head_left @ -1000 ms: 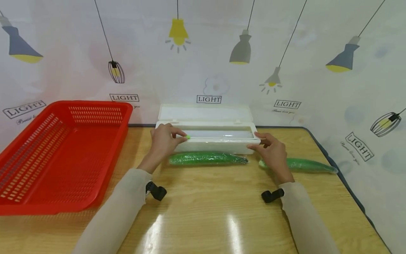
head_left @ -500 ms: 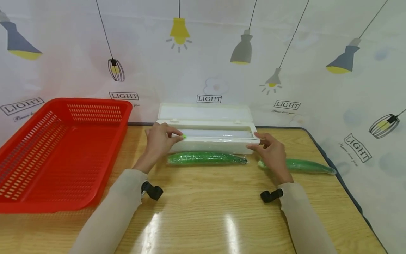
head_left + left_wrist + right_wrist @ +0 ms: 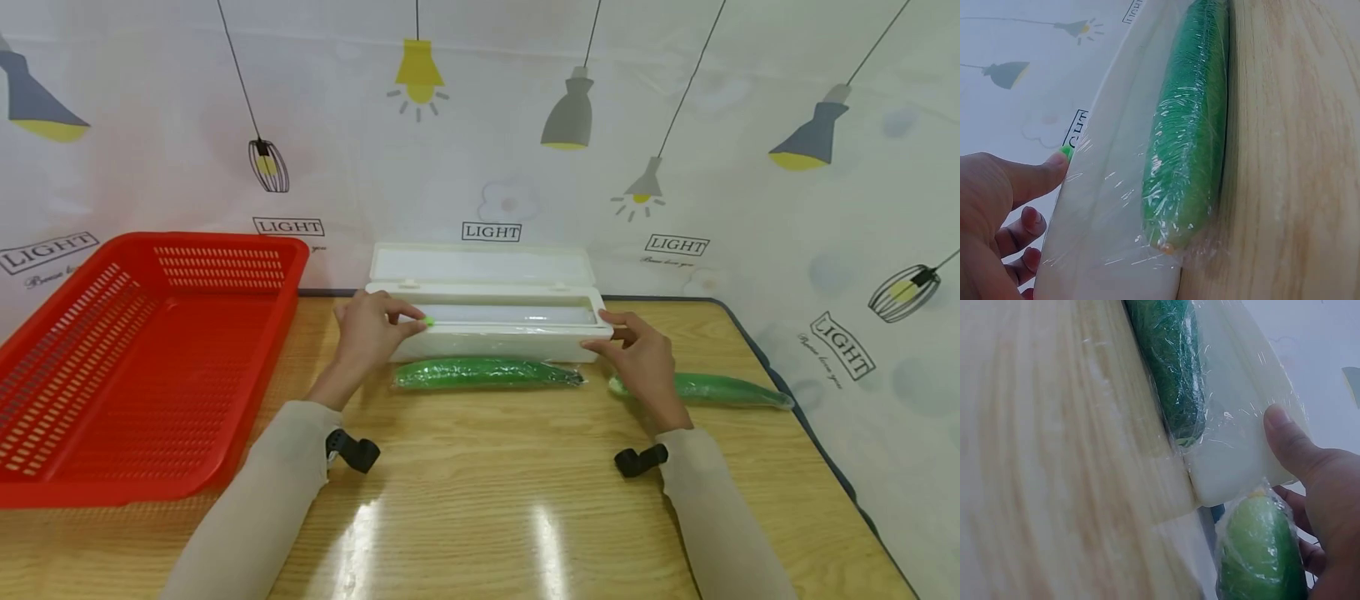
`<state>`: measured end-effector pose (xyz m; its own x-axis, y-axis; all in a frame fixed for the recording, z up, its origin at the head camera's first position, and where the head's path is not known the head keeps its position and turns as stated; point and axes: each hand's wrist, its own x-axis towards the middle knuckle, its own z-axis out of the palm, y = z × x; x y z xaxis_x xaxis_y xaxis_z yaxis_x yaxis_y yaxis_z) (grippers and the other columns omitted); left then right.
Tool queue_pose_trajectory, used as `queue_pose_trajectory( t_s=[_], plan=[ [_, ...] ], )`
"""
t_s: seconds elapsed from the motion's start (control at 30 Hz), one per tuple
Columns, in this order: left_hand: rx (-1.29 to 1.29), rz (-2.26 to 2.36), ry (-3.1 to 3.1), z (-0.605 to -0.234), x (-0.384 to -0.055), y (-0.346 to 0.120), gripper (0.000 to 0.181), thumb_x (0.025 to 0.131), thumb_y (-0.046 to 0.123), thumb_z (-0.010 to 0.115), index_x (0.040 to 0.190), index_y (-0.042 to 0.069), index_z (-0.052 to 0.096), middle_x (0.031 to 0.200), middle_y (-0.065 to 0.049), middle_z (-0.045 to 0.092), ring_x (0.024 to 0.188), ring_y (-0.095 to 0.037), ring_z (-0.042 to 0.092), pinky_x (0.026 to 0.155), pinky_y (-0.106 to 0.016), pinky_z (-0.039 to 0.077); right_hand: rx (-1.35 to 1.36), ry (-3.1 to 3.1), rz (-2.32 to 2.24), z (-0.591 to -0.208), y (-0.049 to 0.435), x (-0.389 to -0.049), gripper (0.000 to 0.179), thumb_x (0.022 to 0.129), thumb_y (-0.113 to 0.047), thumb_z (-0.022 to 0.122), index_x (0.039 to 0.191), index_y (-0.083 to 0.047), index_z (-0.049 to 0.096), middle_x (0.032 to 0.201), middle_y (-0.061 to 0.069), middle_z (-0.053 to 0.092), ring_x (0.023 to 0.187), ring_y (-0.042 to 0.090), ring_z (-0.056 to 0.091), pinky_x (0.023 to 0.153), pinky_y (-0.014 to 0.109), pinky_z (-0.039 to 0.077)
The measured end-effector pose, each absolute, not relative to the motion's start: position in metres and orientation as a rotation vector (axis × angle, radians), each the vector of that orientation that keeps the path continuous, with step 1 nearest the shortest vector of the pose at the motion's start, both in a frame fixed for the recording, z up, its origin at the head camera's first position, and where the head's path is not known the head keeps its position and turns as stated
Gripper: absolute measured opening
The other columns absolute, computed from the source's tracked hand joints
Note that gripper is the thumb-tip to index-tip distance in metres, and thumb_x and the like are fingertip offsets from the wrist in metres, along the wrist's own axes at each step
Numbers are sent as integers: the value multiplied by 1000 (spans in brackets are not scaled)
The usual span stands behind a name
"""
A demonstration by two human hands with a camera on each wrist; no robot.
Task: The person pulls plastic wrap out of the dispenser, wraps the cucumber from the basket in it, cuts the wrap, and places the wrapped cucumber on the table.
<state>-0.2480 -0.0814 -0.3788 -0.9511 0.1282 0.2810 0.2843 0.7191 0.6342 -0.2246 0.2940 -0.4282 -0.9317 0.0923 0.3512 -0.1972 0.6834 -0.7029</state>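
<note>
A white cling film dispenser [image 3: 495,345] stands at the back of the table with its lid [image 3: 480,264] tipped back and a film roll [image 3: 517,314] inside. My left hand [image 3: 366,335] pinches a small green slide cutter [image 3: 428,321] on the front rim, near the left end. At the other end, my right hand [image 3: 643,360] grips the corner, thumb on the front face. A film-wrapped cucumber [image 3: 483,373] lies along the dispenser's front; loose film [image 3: 1110,181] spreads over the front face in the left wrist view. Partly behind my right hand lies another wrapped cucumber [image 3: 1263,550].
A red plastic basket [image 3: 180,392] takes up the left side of the table. A patterned wall covering [image 3: 495,183] rises right behind the dispenser. The wooden tabletop [image 3: 480,492] ends at a dark edge [image 3: 817,442] on the right.
My left hand has slid a short way left along the front rim, bringing the green slide cutter with it. My right hand keeps its grip on the dispenser's right end.
</note>
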Motion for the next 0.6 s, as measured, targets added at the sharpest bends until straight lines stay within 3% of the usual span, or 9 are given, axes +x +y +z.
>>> queue_pose_trajectory(
  t_s=[0.6],
  plan=[
    [-342, -1093, -2673, -381, -248, -87, 13, 80, 23, 79, 89, 13, 78, 70, -3, 52, 82, -24, 42, 80, -50, 17, 48, -2540, 1120, -428, 294, -225, 52, 74, -46, 78, 122, -29, 65, 93, 3, 72, 62, 16, 53, 47, 27, 36]
  ],
)
